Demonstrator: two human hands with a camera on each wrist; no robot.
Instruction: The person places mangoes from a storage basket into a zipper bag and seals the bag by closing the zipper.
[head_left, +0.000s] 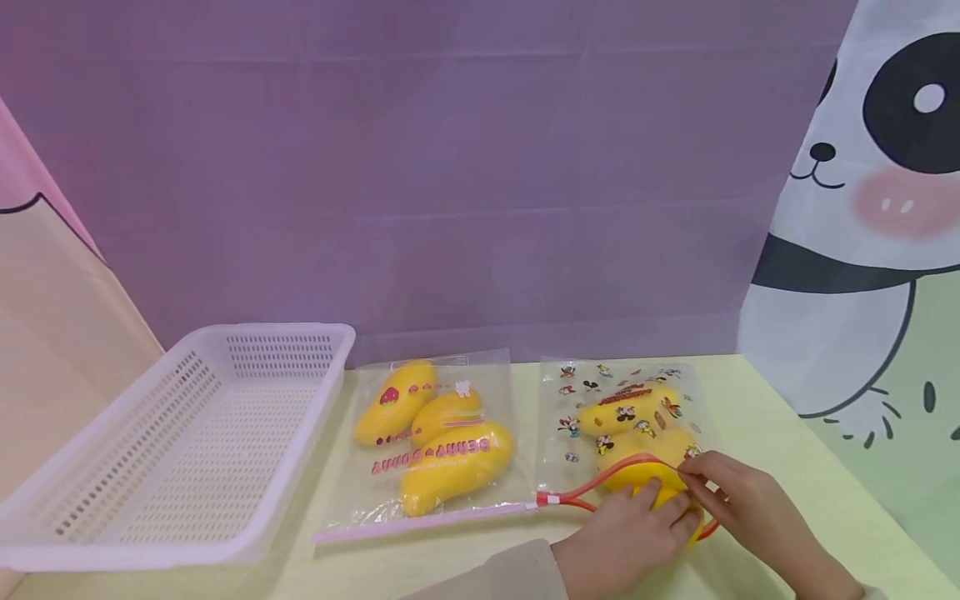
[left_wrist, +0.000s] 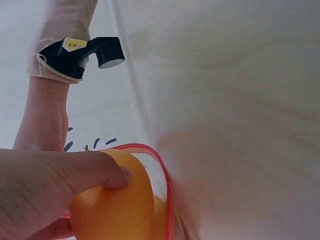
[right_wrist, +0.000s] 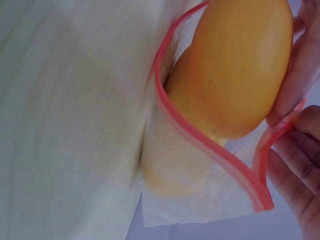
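Observation:
A clear zip bag (head_left: 558,417) with cartoon prints lies at the right of the table, yellow mangoes (head_left: 630,408) inside it. Its red zip edge (right_wrist: 220,150) bows apart into a wide mouth. My left hand (head_left: 633,533) holds another mango (right_wrist: 245,65) in that mouth, thumb along its upper side in the left wrist view. The mango's far end is partly inside the bag. With thumb and fingers, my right hand (head_left: 757,500) pinches the red edge at the bag's right side. A white-and-red zip end (head_left: 549,498) lies to the left.
Left of this bag lies a second clear bag (head_left: 341,492) holding three mangoes (head_left: 457,462), its pink zip strip (head_left: 427,523) straight along the front. A white slotted basket (head_left: 255,417) stands at the table's left. A purple cloth (head_left: 450,183) hangs behind the table.

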